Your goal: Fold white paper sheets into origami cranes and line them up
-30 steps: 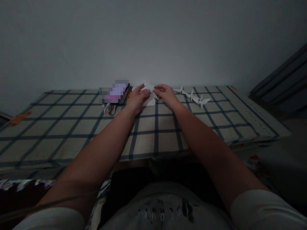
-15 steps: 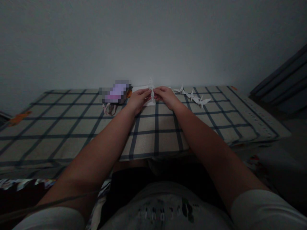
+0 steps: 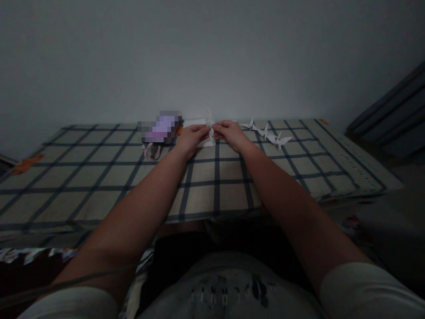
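Observation:
Between my two hands, above the table's far side, is a small folded white paper piece (image 3: 210, 116), its narrow tip pointing up toward the wall. My left hand (image 3: 194, 138) pinches its left side with thumb and fingers. From the right, my right hand (image 3: 230, 134) pinches the same folded paper; the fingertips of both hands nearly meet. Under and behind my left hand lies flat white paper (image 3: 195, 122), partly covered by the hand. Right of my right hand stand several white paper cranes (image 3: 280, 141) in a slanting row. The fine folds are too small and dim to make out.
A checked cloth (image 3: 202, 195) covers the table, which meets a pale wall (image 3: 212, 57) at the back. Left of my hands lies a blurred-out purple object (image 3: 162, 127) with a pink strap (image 3: 152, 151). Orange patches mark the cloth's far corners.
The upright tip of the folded paper sits slightly lower and has tilted a little. Both hands keep their pinch in almost the same place.

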A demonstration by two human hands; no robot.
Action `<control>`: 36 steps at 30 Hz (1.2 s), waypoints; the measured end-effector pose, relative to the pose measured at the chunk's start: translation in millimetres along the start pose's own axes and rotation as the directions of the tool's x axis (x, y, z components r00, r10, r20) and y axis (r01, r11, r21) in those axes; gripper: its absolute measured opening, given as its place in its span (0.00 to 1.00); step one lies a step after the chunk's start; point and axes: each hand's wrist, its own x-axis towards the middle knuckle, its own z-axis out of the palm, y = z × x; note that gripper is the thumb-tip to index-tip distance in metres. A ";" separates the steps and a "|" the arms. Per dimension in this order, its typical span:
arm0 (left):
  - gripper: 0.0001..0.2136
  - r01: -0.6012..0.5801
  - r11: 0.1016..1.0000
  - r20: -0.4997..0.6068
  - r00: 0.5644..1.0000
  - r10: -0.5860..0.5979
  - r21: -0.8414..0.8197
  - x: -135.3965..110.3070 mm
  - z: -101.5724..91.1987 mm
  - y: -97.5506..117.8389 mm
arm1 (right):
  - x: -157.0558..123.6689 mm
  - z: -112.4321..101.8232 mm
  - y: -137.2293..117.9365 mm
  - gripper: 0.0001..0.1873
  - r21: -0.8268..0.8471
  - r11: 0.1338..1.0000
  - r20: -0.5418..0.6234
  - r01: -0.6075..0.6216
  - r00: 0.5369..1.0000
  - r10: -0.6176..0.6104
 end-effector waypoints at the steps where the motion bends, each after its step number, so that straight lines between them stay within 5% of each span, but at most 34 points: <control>1: 0.17 -0.004 1.000 -0.001 1.000 0.004 0.002 0.4 -0.2 -0.7 | 0.4 0.2 0.6 0.08 0.006 1.000 0.003 0.002 1.000 -0.002; 24: 0.20 -0.001 0.999 -0.059 0.998 0.004 0.052 -2.5 1.2 3.0 | -4.7 0.6 -4.8 0.07 0.015 0.998 0.085 -0.066 0.994 0.065; 29: 0.19 -0.007 0.999 -0.013 1.000 0.008 0.044 -5.3 3.3 5.8 | -4.2 1.2 -3.4 0.12 -0.047 0.999 0.065 -0.004 0.998 0.007; 36: 0.15 -0.035 0.994 -0.095 0.994 0.045 0.105 -7.7 3.9 12.0 | -4.5 2.1 -1.6 0.10 -0.104 0.994 0.127 0.032 0.992 -0.019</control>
